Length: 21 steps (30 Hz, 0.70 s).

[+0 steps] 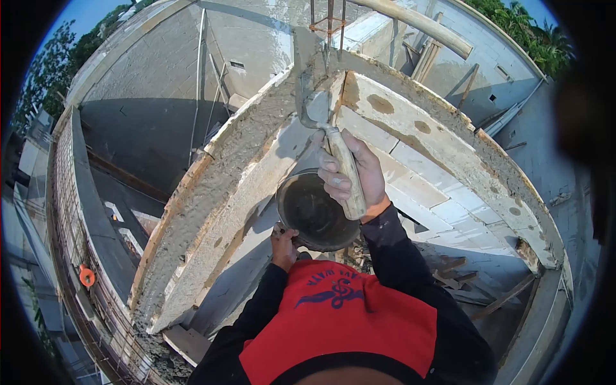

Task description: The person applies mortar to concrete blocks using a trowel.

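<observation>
**Mortar laid along the curved wall top**

Wall dominated the view: a curved run of white blocks, bending from the lower left up to the top centre and down again to the right edge. Wet grey mortar lay in a rough band along its top on the left stretch, and a thinner, drier crust followed the right stretch. Rusty rebar rose from the wall top at its far end, near the top centre. Scrap wood lay in the shadow at the foot of the wall on the right.

The person's red and black shirt filled the bottom centre. A dark round bucket, its inside smeared with mortar, sat just in front of the chest, against the inner face of the wall. The left hand gripped the bucket at its lower left rim, fingers closed on it.

The right hand was wrapped tightly around the wooden handle of a trowel, held above the bucket. The trowel's blade pointed up and away, its tip reaching the mortar on the wall top beside the rebar.
</observation>
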### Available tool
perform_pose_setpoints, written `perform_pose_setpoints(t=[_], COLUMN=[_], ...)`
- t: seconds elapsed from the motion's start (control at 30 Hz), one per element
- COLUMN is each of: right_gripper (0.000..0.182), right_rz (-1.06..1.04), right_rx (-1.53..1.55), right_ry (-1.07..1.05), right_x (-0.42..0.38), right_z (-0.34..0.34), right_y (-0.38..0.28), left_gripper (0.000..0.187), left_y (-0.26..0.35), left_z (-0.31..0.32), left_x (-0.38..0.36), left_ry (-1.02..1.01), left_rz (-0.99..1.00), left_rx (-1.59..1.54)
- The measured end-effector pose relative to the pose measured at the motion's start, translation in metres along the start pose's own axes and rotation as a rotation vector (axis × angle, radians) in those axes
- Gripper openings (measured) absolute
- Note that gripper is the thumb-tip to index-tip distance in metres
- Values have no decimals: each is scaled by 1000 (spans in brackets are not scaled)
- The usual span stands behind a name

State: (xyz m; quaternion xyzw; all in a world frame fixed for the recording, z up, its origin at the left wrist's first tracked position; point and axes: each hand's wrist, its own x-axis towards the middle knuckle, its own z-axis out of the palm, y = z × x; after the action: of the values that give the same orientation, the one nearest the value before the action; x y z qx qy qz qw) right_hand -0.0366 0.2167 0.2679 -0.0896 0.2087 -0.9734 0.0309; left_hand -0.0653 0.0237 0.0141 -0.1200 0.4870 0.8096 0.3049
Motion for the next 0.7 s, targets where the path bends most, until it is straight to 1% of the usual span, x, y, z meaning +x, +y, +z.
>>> perform_pose_setpoints(t=[0.03,0.07,0.13,0.17,0.2,0.27,0.3,0.33,0.37,0.4,0.43,0.47,0.53,0.57,0.6,0.67,0.7], right_gripper=[42,42,42,47,47,47,43,40,40,36,36,36,28,25,25,25,26], right_rz=[-55,-39,-112,-128,-100,-206,-205,-200,-177,-232,-283,-247,-405,-292,-269,-189,-24], right_rx=[213,205,314,199,183,-413,-838,-1270,-1297,-2054,-2818,-2852,-3264,-3306,-3326,-3390,-3355], right_ry=[-7,-1,63,32,48,248,343,422,423,486,481,455,336,329,312,91,191], right_x=[12,18,30,27,29,29,30,34,40,46,52,58,70,75,72,65,61], right_z=[-10,-16,-24,-22,-13,11,17,21,24,27,30,21,-9,-17,-25,-40,-29], right_y=[0,0,-7,-15,-26,-47,-68,-90,-103,-114,-124,-135,-152,-156,-161,-171,-170], left_gripper=[23,23,23,24,24,26,29,29,30,30,28,32,34,35,35,35,34], left_y=[4,6,13,7,8,5,3,6,13,16,13,10,-10,-19,-17,2,-10], left_z=[-1,-4,-10,-23,-25,-30,-32,-29,-22,-16,-13,-15,-18,-15,-6,4,-4], left_x=[-1,-2,1,10,15,17,19,18,14,11,13,17,27,30,28,19,26], left_ry=[-5,0,14,-20,-11,-36,-38,-41,-20,0,4,-31,-83,-83,-92,-101,-150], left_rz=[6,4,1,32,24,-13,-39,-48,-64,-86,-86,-165,-108,-97,-109,-201,-112], left_rx=[-31,-49,66,67,34,83,129,101,161,218,172,256,271,236,217,339,481])
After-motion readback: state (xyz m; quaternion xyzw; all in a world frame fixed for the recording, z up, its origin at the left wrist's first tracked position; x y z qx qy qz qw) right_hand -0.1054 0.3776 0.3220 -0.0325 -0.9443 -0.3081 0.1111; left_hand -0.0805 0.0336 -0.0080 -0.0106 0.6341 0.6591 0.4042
